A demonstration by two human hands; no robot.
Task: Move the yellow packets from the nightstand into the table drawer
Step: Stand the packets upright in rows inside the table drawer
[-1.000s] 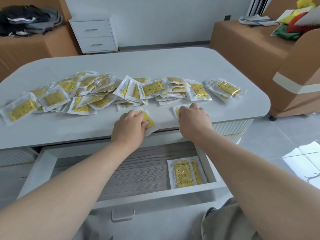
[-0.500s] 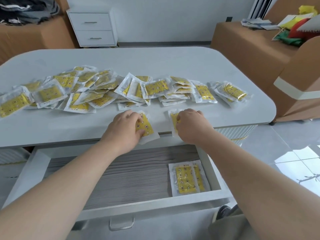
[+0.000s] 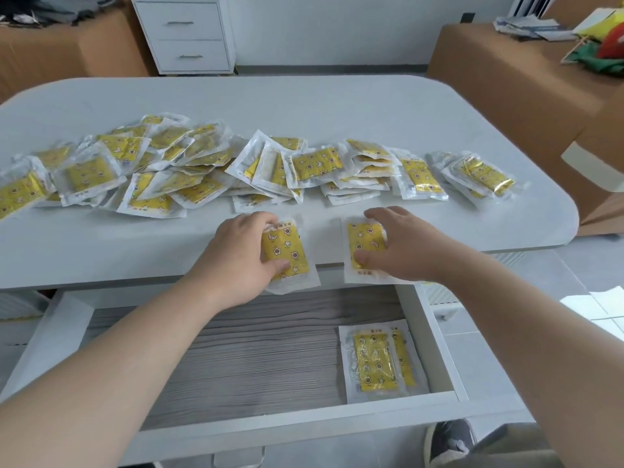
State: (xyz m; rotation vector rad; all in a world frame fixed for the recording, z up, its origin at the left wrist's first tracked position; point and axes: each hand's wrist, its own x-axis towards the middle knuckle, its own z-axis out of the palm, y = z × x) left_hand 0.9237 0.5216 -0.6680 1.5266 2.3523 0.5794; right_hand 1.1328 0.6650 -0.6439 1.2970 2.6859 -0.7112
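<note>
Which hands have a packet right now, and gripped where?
Both: the left hand grips one yellow packet along its left side; the right hand grips a second yellow packet along its right side, thumbs on the faces.

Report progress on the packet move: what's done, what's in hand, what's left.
Done: two overlapping packets lie in the open drawer, at its right front corner. In hand: the left hand grips one packet at the tabletop's front edge, and the right hand grips a second packet beside it. Left: the long heap of packets across the tabletop, so most of the job remains.
</note>
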